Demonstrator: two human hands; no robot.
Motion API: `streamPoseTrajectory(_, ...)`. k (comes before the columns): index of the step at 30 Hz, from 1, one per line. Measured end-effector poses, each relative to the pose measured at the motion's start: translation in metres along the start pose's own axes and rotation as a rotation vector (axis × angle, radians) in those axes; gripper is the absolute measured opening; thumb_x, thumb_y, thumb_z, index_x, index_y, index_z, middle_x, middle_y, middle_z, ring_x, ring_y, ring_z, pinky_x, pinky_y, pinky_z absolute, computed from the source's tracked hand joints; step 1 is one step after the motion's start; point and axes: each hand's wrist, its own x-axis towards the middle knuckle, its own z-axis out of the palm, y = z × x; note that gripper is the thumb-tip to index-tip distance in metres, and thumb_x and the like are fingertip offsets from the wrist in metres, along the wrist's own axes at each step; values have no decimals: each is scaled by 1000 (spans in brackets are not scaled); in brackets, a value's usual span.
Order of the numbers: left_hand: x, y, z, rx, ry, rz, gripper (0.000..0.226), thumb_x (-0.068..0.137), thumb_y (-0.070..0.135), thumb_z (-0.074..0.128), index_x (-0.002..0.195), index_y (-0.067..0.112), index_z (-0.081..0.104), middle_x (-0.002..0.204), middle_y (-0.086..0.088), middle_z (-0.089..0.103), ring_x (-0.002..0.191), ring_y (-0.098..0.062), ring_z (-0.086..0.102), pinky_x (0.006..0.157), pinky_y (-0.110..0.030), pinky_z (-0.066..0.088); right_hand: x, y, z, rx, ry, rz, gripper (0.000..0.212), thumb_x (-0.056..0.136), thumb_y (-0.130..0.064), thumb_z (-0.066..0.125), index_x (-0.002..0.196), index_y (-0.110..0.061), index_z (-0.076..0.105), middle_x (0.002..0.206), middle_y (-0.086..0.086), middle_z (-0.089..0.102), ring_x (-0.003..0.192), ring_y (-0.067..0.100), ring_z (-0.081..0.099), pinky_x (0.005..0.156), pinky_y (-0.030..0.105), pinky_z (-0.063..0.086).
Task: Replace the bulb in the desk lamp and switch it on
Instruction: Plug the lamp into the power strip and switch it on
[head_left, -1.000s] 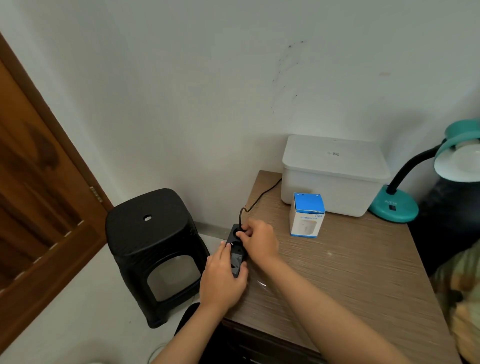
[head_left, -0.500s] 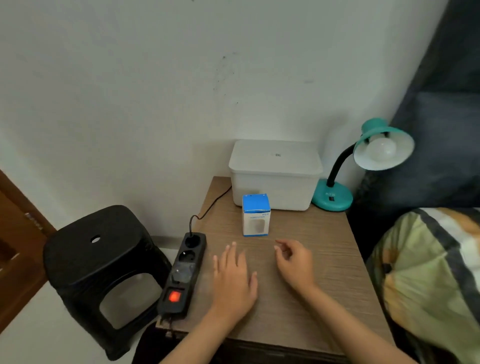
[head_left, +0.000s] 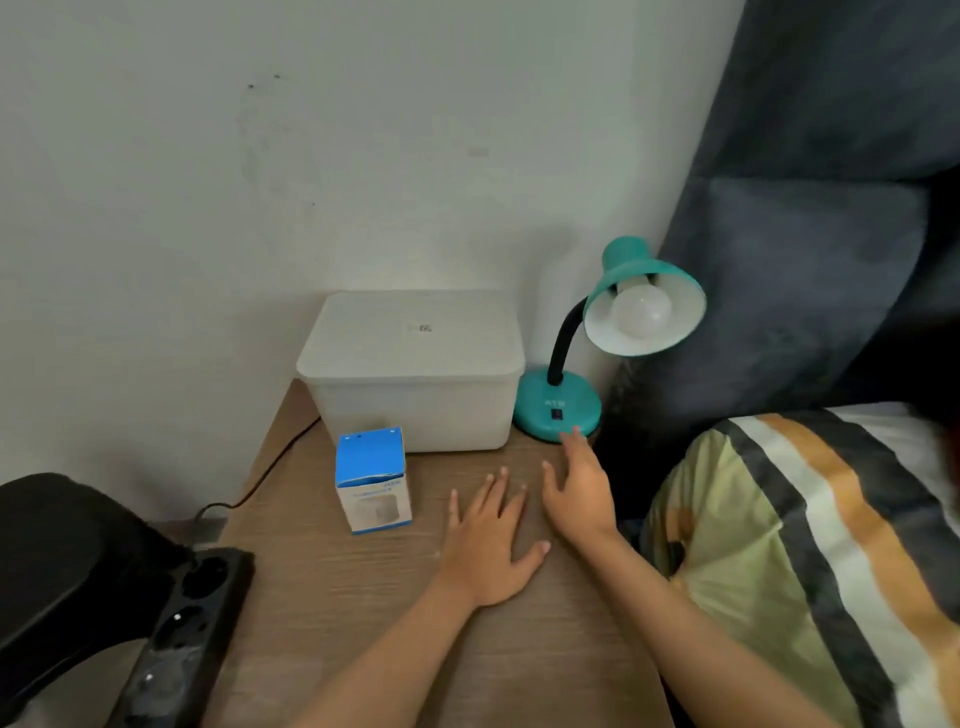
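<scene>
Wood-grain table (head_left: 363, 623). White lidded box (head_left: 413, 371) at the back edge against the wall. Teal lamp (head_left: 558, 408) just right of the box, base on the table. Blue-and-white carton (head_left: 371, 480) upright just in front of the box's left corner. Black power strip (head_left: 182, 634) well left-front of the box, at the table's left edge. Left hand (head_left: 491, 543) lies flat in front of the box.

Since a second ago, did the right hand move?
Yes. The right hand left the power strip and moved right across the table, fingertips now at the teal desk lamp's base.
</scene>
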Motion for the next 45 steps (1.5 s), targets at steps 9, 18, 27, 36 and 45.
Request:
streamPoseTrajectory(9, 8, -6, 8, -20, -4, -21, 73, 81, 69, 33, 143, 38, 14, 158, 10, -4, 144, -10, -7, 113, -50, -5, 54, 31, 27, 0, 115, 21, 47, 93, -18, 53, 138, -8, 44, 152, 17, 32, 145, 28, 18, 118, 34, 15)
streamPoseTrajectory(18, 8, -4, 7, -25, 0, -25, 71, 81, 69, 33, 143, 38, 16, 158, 10, -2, 145, -10, -5, 114, -51, -4, 56, 34, 30, -59, 159, -16, 38, 93, -14, 53, 131, -11, 53, 148, 19, 35, 142, 32, 23, 116, 35, 16)
streamPoseTrajectory(27, 9, -2, 9, 8, 1, -60, 74, 80, 69, 35, 144, 38, 14, 158, 10, -4, 145, -10, -4, 115, -49, -4, 55, 33, 33, -100, 173, -38, 31, 94, -12, 48, 124, -5, 55, 145, 21, 38, 141, 36, 23, 112, 42, 27)
streamPoseTrajectory(36, 9, -3, 11, 22, 12, -60, 75, 78, 69, 34, 144, 37, 16, 158, 8, -2, 145, -11, -3, 115, -50, -3, 54, 27, 35, -255, 76, -57, 51, 92, 0, 38, 142, -10, 34, 150, 30, 20, 143, 44, 8, 106, 52, 33)
streamPoseTrajectory(45, 9, -3, 11, 24, 8, -58, 75, 79, 69, 33, 144, 37, 15, 158, 8, -3, 145, -11, -3, 114, -50, -4, 58, 23, 34, -287, 48, -79, 55, 89, 1, 39, 143, -1, 28, 150, 24, 24, 144, 36, 12, 110, 44, 31)
